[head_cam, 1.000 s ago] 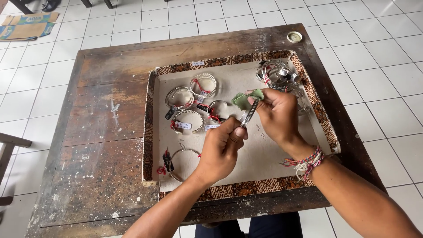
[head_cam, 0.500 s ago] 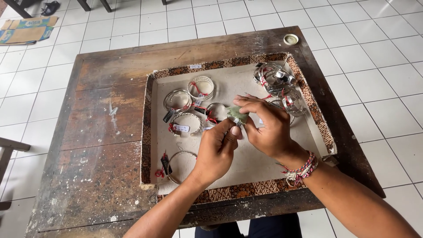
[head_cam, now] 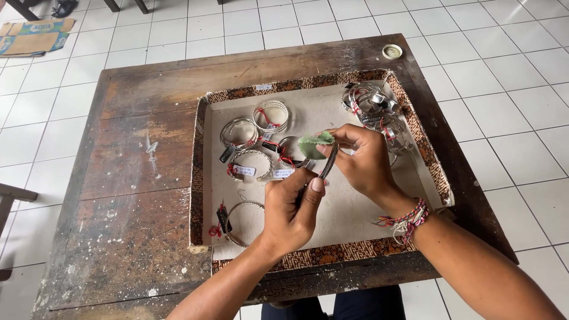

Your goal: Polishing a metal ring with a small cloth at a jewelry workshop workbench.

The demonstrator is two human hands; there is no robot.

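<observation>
White floor tiles surrounded worn wooden tabletop point(head_cam: 136, 178) carrying patterned-rim tray point(head_cam: 323, 255). We observed change since a second ago: both hands shifted leftward, toward tray centre; rubbing appeared under way. Left hand point(head_cam: 293, 213) grip clenched on slim bangle point(head_cam: 327, 163), held above tray. Right hand point(head_cam: 361, 160) grip pinched green cloth point(head_cam: 314, 144) against bangle. We counted five tagged bangles point(head_cam: 261, 139) lying singly, one heap point(head_cam: 373, 106) top right, one small lid point(head_cam: 392, 51).

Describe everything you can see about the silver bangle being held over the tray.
The slim silver metal bangle looks patterned or braided, seen edge-on and tilted. The left hand pinches its lower end; the right hand holds a small green cloth against its upper end. It sits above the shallow patterned-rim tray, not touching it.
</observation>
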